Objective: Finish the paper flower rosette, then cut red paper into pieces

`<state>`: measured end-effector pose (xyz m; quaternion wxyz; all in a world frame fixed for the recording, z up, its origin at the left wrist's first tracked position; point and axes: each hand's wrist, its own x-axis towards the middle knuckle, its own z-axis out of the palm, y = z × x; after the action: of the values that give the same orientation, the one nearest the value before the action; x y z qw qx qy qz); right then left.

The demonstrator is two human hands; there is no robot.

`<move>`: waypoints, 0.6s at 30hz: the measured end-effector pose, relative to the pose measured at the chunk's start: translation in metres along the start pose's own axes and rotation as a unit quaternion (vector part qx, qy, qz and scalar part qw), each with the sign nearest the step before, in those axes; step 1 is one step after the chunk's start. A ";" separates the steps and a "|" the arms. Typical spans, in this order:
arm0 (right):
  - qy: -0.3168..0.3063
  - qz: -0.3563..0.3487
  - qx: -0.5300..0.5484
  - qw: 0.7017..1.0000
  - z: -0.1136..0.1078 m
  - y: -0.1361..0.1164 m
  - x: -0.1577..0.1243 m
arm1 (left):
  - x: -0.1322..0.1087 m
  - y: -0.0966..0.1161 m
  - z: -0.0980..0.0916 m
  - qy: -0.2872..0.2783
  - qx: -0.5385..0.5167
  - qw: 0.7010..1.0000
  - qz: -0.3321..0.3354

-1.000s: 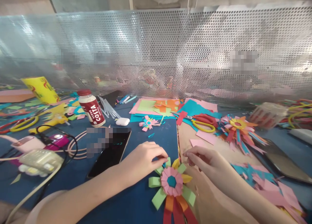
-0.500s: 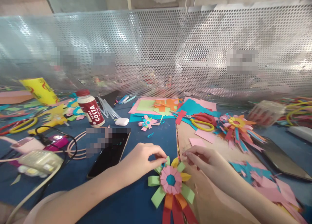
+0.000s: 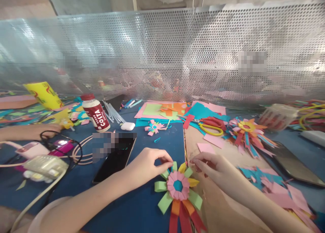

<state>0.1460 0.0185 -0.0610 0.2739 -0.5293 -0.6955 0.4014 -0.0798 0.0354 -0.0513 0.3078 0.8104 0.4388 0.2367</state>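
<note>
A paper flower (image 3: 178,191) lies face up in front of me, partly on the blue table and partly on brown board. It has a pink pleated ring around a blue centre, light green and yellow petals, and orange and red strips hanging toward me. My left hand (image 3: 154,165) is closed, thumb and forefinger pinching at the flower's upper left edge, by a green petal and a bit of blue paper. To the upper right of the flower, my right hand (image 3: 213,165) hovers with its fingertips pressed together; what they hold, if anything, is too small to make out.
Behind the hands lie a small pink-and-blue flower (image 3: 154,127), scissors (image 3: 210,129) and coloured sheets (image 3: 152,109). A phone (image 3: 115,158), chargers (image 3: 45,167) and a bottle (image 3: 95,113) stand left. Another person's hand (image 3: 48,130) reaches in there. At right are a finished flower (image 3: 245,127) and paper scraps (image 3: 279,192).
Another person's hand and forearm have come in at the far left, over the spot where scissors showed. My own hands and the paper flower have hardly moved.
</note>
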 end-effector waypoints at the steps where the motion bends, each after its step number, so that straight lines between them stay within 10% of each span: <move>1: -0.001 -0.001 0.000 1.000 0.000 0.000 0.000 | 0.000 0.000 0.000 0.001 0.001 1.000 -0.003; 18: -0.008 -0.005 0.003 1.000 0.003 0.001 -0.001 | 0.002 -0.002 -0.002 -0.004 -0.027 0.999 -0.017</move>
<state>0.1449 0.0173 -0.0635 0.2723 -0.5221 -0.6986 0.4065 -0.0809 0.0387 -0.0515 0.3350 0.7953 0.4447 0.2398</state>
